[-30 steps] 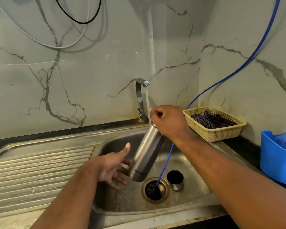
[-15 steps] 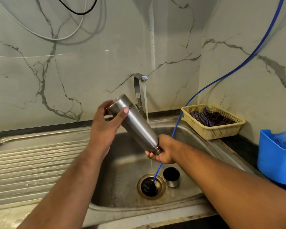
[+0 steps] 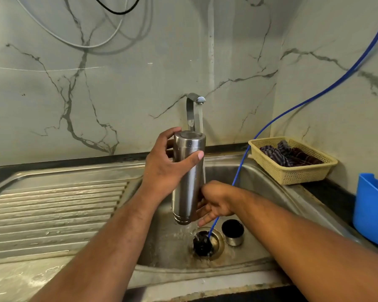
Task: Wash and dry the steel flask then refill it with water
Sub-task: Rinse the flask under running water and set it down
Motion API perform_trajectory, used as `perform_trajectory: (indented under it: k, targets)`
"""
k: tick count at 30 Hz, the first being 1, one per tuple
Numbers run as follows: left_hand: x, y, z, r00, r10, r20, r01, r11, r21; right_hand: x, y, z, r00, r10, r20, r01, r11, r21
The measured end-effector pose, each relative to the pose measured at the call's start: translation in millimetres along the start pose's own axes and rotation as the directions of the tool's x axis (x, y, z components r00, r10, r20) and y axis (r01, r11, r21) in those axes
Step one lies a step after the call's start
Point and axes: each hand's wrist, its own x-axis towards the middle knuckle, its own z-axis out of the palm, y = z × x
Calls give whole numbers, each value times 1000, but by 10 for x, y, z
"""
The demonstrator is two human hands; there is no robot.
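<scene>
Now that I have swung the steel flask point(image 3: 188, 192) from its slant to mouth-down over the sink point(image 3: 162, 247), my left hand point(image 3: 162, 168) clamps its upper body, fingers curled. My right hand point(image 3: 214, 201) rests near the mouth, fingers straight. The rinse water should drain out, so drying probably comes next.

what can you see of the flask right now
The flask is a plain cylinder of shiny brushed steel. It is held about vertical but upside down, with the flat closed base up and the ringed neck end down. The left hand grips its upper part, thumb across the front. The right hand touches its lower part from the right. It hangs over the sink, just in front of the tap, whose stream runs along its right edge.
</scene>
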Motion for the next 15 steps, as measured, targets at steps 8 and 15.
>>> perform_trajectory:
  k: [8, 15]
  targets:
    - [53, 115, -126, 984, 79, -161, -95, 991, -94, -375, -361, -129, 896, -437, 79, 437, 836, -333]
    - [23, -203, -157, 972, -166, 167, 149, 983, 111, -453, -325, 68, 786, -608, -115, 523, 752, -401]
